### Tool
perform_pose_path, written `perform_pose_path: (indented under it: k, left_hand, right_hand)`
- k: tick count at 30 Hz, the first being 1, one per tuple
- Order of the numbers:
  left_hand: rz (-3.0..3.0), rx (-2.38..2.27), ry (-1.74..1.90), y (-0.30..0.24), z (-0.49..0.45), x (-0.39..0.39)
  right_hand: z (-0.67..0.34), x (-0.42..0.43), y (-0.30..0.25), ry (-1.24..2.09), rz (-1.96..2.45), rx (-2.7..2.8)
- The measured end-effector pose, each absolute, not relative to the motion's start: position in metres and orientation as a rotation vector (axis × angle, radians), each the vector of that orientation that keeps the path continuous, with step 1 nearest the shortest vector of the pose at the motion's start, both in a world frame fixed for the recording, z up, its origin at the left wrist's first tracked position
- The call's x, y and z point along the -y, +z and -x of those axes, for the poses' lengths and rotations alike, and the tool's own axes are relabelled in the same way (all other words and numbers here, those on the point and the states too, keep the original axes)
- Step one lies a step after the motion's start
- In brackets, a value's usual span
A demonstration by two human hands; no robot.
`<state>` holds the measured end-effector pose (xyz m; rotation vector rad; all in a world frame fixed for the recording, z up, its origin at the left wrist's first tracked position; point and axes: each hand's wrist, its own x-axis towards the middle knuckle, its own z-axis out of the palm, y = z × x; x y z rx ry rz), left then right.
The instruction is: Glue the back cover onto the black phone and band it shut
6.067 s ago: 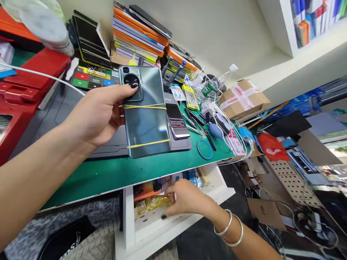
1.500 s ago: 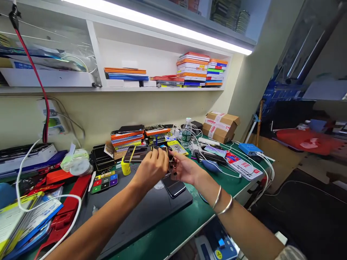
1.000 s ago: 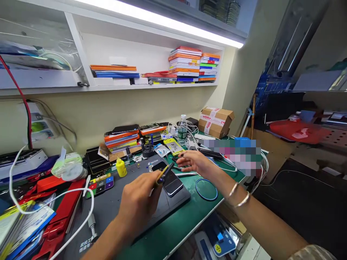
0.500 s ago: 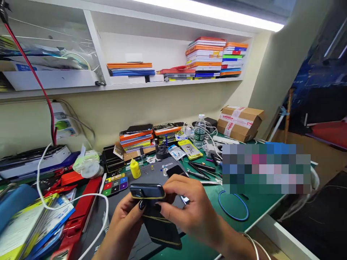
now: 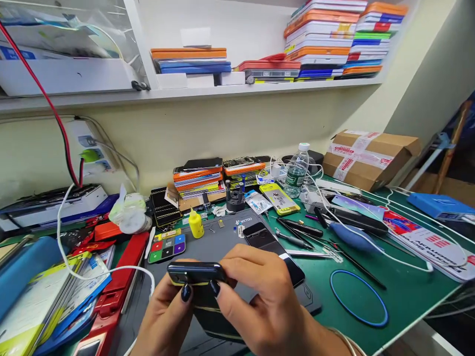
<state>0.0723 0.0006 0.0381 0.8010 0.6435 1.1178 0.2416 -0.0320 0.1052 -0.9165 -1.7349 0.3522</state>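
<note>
A dark smartphone with yellowish rubber bands around it is held between both hands, its top edge with the camera bump toward me. My left hand grips its left side, the thumb pressed near the top band. My right hand is closed on the upper right corner, with the thumb on the near face beside the band and the index finger over the edge. Whether the right fingers also pinch the band is hidden. Behind the hands, a second black phone lies on the grey work mat.
A yellow dropper bottle and a colored magnetic pad stand beyond the hands. Tweezers and pens lie right, near a blue loop. A water bottle and cardboard box are behind. A red tool lies left.
My view has moved closer to the desk, bringing more of its right side into sight. The phone's top edge has tipped toward me, and both hands still hold it.
</note>
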Motion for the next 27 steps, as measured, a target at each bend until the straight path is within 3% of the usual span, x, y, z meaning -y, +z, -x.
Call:
perform_pose_path:
  k: [14, 27]
  left_hand:
    - [-1.731, -0.544, 1.218, 0.037, -0.065, -0.009]
    - [-1.802, -0.577, 1.378, 0.05, -0.062, -0.005]
  right_hand:
    - [-0.252, 0.002, 0.075, 0.657, 0.748, 1.667]
    - [-0.249, 0.008, 0.079, 0.738, 0.736, 1.671]
